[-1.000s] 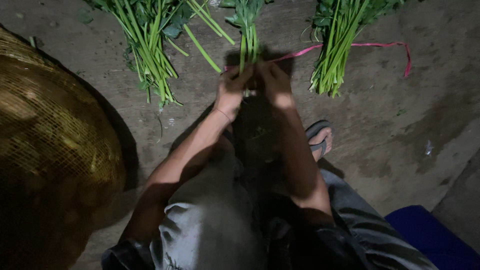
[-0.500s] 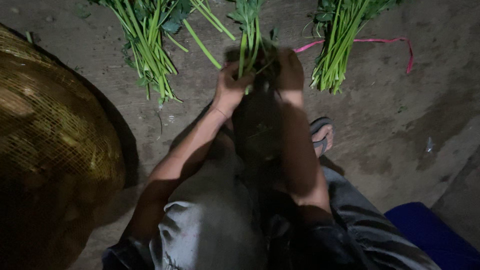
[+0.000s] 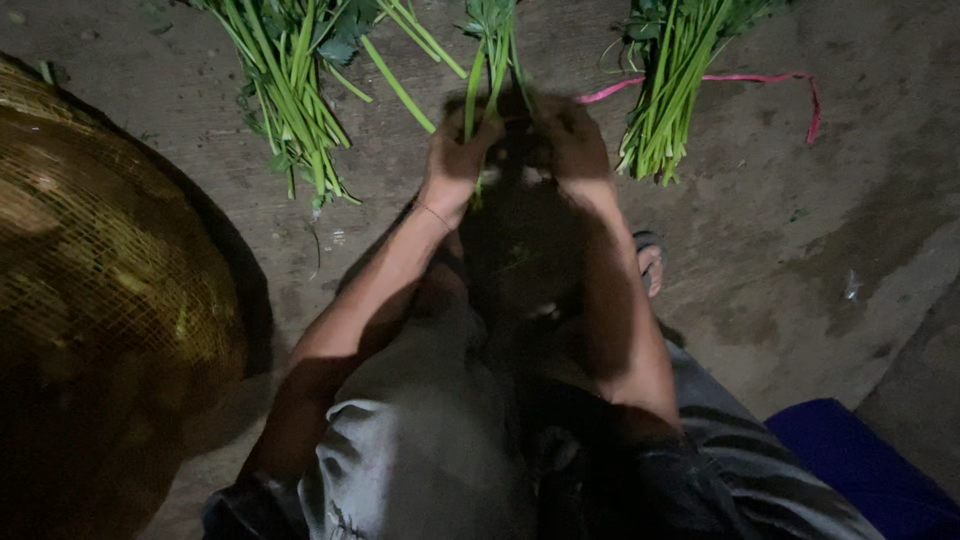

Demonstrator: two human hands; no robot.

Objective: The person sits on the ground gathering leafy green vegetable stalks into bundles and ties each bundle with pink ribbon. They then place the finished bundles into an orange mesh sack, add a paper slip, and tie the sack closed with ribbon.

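A woven basket (image 3: 90, 290) is sitting at the far left on the concrete floor (image 3: 800, 260). Just right of it, a loose pile of green stems (image 3: 290, 90) is lying on the floor, well apart from the hands. The left hand (image 3: 455, 155) is closing around the lower ends of a small bunch of stems (image 3: 492, 50), which is standing up between both hands, its leaves pointing away from the person. The right hand (image 3: 575, 140) is pressing against the same bunch from the other side; its fingers are in shadow, so the grip appears closed but cannot be confirmed. Further right, a tied bundle (image 3: 675, 80) is lying beside a pink ribbon (image 3: 740, 78). A blue mat (image 3: 860, 470) is lying at the lower right.
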